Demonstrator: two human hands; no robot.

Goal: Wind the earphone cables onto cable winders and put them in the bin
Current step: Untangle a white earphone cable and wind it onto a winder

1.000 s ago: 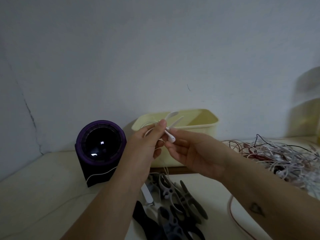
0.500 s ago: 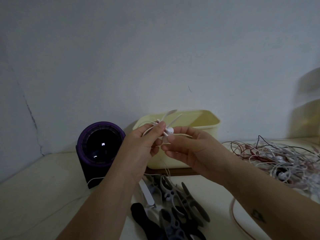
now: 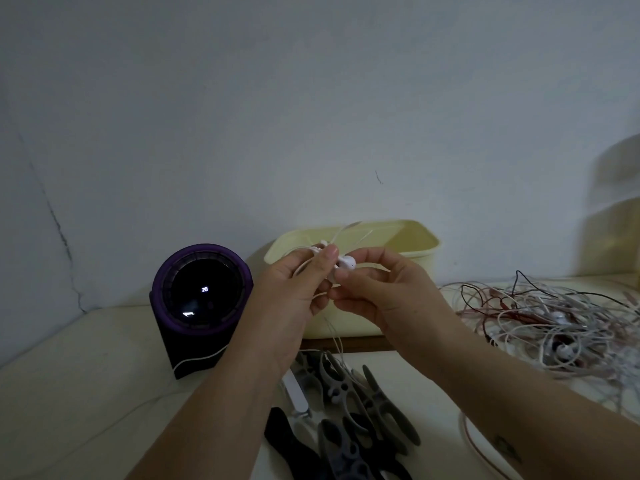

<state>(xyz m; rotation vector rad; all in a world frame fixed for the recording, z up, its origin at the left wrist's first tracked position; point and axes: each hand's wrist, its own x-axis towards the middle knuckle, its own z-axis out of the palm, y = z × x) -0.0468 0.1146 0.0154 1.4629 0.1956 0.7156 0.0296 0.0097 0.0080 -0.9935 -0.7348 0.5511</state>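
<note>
Cannot see into the bin [image 3: 412,237]; front wall partly covered by the left hand [image 3: 294,292] and right hand [image 3: 384,292] pinching a white earphone [image 3: 346,262]. In front of the bin, cable winders [image 3: 349,403] cut by the bottom edge. Right of it, earphone tangle [image 3: 554,323] cut at the right edge.

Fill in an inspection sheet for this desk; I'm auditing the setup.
Surface: cream tabletop, partly covered.
Job's things: pale yellow plastic bin at the wall; grey and black plastic cable winders in front; white earphones held above.
Clutter: black cylindrical device with purple rim, display lit.
Hands: left hand and right hand both pinch the earphones.
Cables: tangled heap of white, red and black cables at right.
Surroundings: white wall, cracked at left.
</note>
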